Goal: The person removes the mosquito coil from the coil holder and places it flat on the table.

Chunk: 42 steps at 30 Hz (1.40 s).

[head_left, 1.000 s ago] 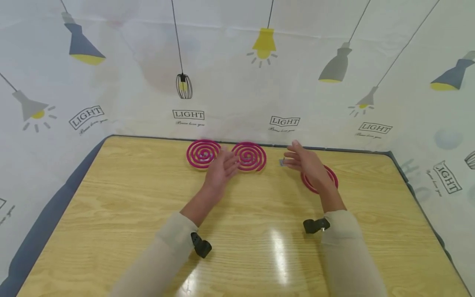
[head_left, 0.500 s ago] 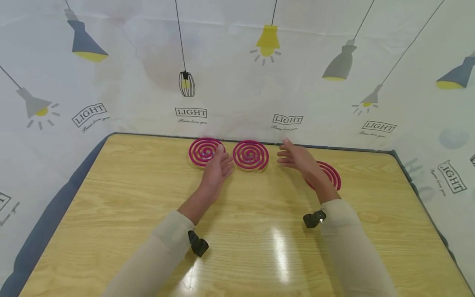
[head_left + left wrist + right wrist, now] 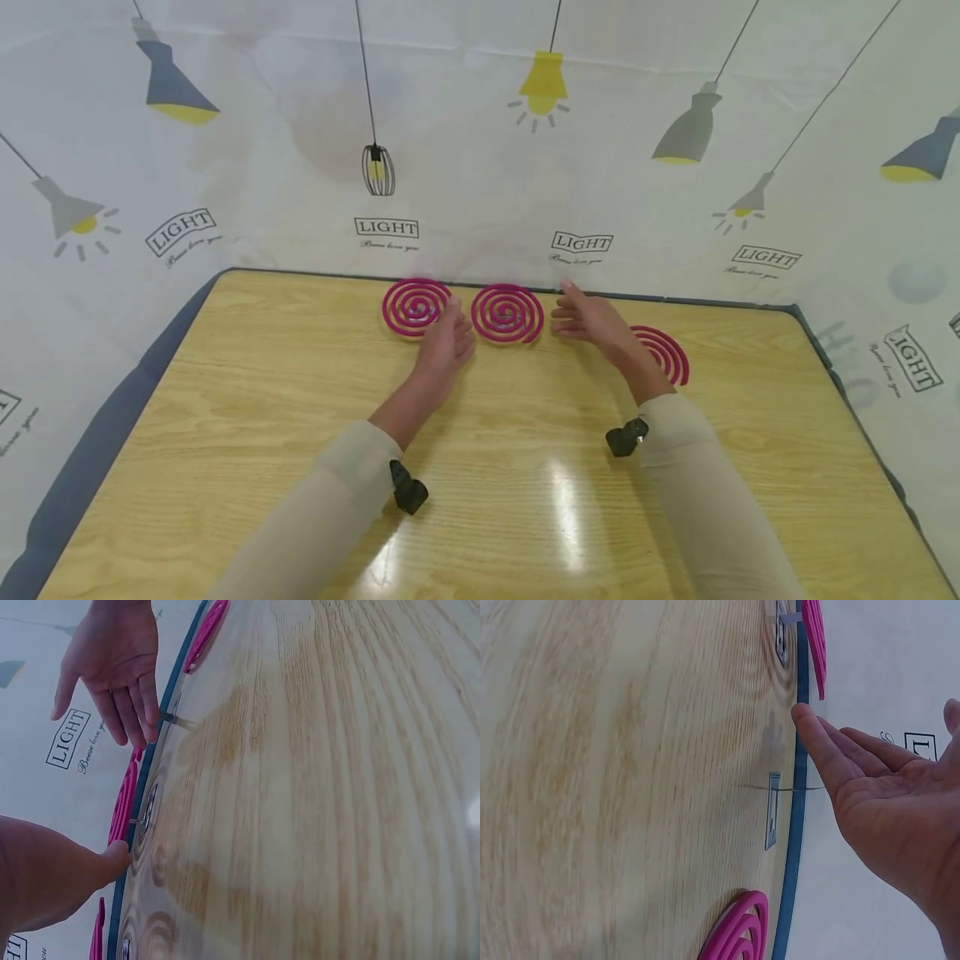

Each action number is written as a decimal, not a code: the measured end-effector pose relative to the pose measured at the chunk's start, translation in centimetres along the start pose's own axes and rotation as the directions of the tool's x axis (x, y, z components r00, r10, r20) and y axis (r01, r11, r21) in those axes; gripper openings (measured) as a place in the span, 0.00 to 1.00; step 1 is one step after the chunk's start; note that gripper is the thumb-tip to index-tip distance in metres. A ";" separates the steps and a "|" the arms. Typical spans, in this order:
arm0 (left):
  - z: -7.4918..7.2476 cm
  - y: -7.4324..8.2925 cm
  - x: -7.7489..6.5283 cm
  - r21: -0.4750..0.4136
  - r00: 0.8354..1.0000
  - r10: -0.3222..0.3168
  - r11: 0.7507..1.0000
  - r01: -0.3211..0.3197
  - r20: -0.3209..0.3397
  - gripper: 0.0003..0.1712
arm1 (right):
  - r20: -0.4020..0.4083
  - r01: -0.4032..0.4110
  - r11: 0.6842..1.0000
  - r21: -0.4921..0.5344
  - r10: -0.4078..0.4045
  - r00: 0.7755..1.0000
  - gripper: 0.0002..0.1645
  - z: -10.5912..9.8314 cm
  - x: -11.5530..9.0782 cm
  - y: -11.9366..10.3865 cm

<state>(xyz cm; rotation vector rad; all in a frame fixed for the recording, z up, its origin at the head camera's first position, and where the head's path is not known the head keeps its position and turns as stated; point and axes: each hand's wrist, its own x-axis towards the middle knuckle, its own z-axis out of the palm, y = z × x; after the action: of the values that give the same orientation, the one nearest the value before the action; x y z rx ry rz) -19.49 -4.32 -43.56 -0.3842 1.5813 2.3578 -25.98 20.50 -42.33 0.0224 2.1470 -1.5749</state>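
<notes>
Two magenta mosquito coils, the left coil [image 3: 405, 332] and the middle coil [image 3: 507, 340], sit side by side at the table's back edge. In the left wrist view, the middle coil [image 3: 122, 802] is raised on a small metal stand [image 3: 149, 810]. My left hand [image 3: 442, 346] is between these two coils, fingers extended and overlapping the left one's edge. Just right of the middle coil, my right hand [image 3: 596, 323] extends its fingers, palm facing left, holding nothing. A bare metal stand [image 3: 772, 814] is below it. Partly behind my right wrist lies a third coil [image 3: 672, 354].
The wooden table [image 3: 262, 433] ends at a dark blue edge strip [image 3: 330, 272], with a lamp-printed backdrop [image 3: 465, 150] rising behind and at both sides. Black wrist cameras are strapped at both sleeves [image 3: 322, 500].
My right hand has moved left, toward the middle coil, uncovering more of the third coil. My left fingers no longer overlap the middle coil. The head view has shifted slightly.
</notes>
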 end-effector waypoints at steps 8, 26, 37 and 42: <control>0.4 -0.5 0.6 0.008 1.000 -0.023 1.000 0.023 -0.014 0.46 | 0.008 0.006 1.000 -0.012 -0.005 1.000 0.51 0.5 0.6 -0.2; 0.4 -0.8 0.9 0.018 0.999 -0.026 0.999 0.027 -0.025 0.46 | 0.019 -0.030 1.000 0.009 0.030 0.999 0.50 1.2 1.1 -0.5; 0.6 -0.9 1.5 0.011 0.999 -0.025 1.000 0.025 -0.045 0.45 | 0.022 -0.030 0.999 -0.011 0.030 0.999 0.50 1.6 1.4 -0.6; 0.8 -0.9 1.7 0.001 0.999 -0.017 1.000 0.017 -0.051 0.43 | 0.024 -0.030 0.999 -0.021 0.030 0.999 0.50 1.6 1.2 -0.6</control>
<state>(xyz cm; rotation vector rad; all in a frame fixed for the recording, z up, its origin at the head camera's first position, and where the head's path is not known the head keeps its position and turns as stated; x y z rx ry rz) -20.79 -3.17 -44.64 -0.4585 1.5957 2.3520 -26.67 18.50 -42.63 0.0281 2.1343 -1.5280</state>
